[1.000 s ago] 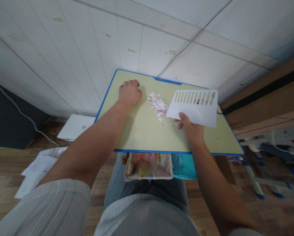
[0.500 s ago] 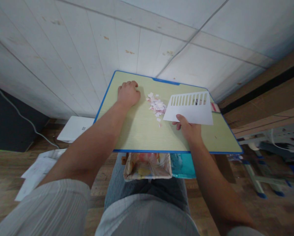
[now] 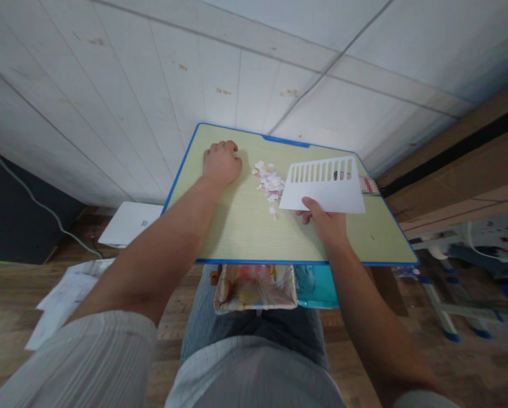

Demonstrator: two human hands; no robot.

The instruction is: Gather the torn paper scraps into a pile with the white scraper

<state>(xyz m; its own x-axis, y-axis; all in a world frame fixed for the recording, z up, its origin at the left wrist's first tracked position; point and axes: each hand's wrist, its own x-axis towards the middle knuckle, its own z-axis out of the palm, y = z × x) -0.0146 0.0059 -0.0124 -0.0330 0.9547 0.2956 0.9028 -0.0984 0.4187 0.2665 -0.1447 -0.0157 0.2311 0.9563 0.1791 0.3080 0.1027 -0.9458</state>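
One slotted sheet (image 3: 321,195), grasped by the right hand (image 3: 329,222) right of frame centre, is shifted slightly leftward, its edge brought nearer the central paper scraps (image 3: 269,182); left hand (image 3: 222,164) curled, contents hidden.

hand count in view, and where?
2. The left hand is at the far left of the yellow board; the right hand, right of the paper scraps, grips the slotted white sheet.

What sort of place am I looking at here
Probably a home or small workroom, though I can't tell which: a small blue-edged table stands by a paneled wall, above a wood-look floor, with loose papers low at left.
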